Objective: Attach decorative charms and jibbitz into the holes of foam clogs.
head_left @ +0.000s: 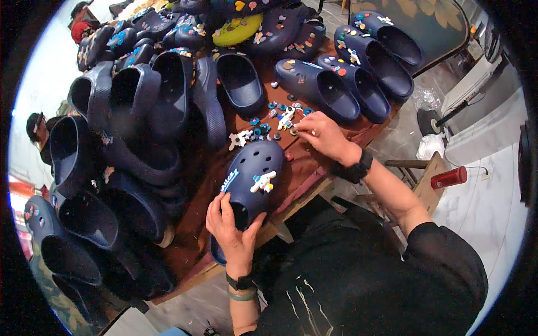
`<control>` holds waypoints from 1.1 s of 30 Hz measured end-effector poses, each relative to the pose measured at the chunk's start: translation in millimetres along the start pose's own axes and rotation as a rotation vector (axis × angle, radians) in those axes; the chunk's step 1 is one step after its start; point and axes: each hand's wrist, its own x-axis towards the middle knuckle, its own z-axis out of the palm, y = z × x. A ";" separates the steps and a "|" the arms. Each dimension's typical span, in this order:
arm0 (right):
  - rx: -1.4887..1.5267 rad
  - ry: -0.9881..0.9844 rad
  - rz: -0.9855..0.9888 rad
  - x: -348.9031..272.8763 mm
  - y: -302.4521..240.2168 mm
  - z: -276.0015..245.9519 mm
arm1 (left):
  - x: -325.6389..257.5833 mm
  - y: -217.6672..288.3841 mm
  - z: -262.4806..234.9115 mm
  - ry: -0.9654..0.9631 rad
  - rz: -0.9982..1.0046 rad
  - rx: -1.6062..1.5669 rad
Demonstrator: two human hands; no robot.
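"What's hidden?"
"Part of the clog's point(260, 155) heel, behind my left hand point(232, 229)."

"Which way does it point?"
"Toe away from me, long axis leaning slightly right. It's just ahead of my left hand, by the counter's point(193, 238) edge."

"Your hands?"
"Apart. Left grips the clog; right hand point(328, 137) curls beside the charms point(260, 130), its fingertips too unclear to tell whether they're pinching anything."

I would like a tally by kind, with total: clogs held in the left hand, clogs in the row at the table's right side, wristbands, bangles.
Navy clog in left hand: 1
Navy clogs in right-side row: 4
Black wristbands: 2
Green bangle: 1
Total: 8
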 end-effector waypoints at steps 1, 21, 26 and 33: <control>-0.005 -0.016 -0.014 0.6 7.7 3.6 | -2.7 0.6 -3.8 -0.023 -0.007 -0.009; 0.446 -0.226 -0.085 46.8 -71.8 42.5 | -11.1 -2.8 -0.1 -0.006 0.092 0.038; 0.706 -0.772 0.270 75.9 -66.1 48.3 | -10.0 -3.8 -1.9 -0.004 0.052 -0.018; 0.674 -1.151 0.313 111.9 -59.9 59.7 | -9.0 -4.8 0.2 -0.001 0.046 -0.016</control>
